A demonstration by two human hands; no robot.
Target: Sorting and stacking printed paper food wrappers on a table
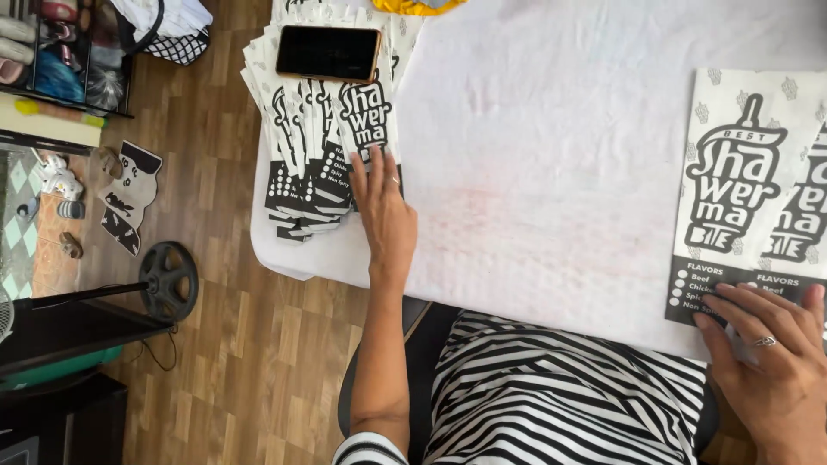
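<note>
Head view: left hand (385, 209) fingers (376, 165) extended, close together, flat on fanned stack of printed paper sleeves (320, 146) near left edge of white-covered table (534, 172). Black phone (328, 52) lying on top of same stack toward far edge. Right hand (769, 353) fingers (748, 303) slightly spread, pressing lower end of two overlapping printed sleeves (749, 189) at near right corner. Nothing pinched.

A home workroom was suggested by wood-plank flooring (258, 344), a cluttered shoe rack (60, 52), and a cloth-covered table (551, 172) on which printed paper bags (319, 146) were stacked beneath a phone (328, 52).
</note>
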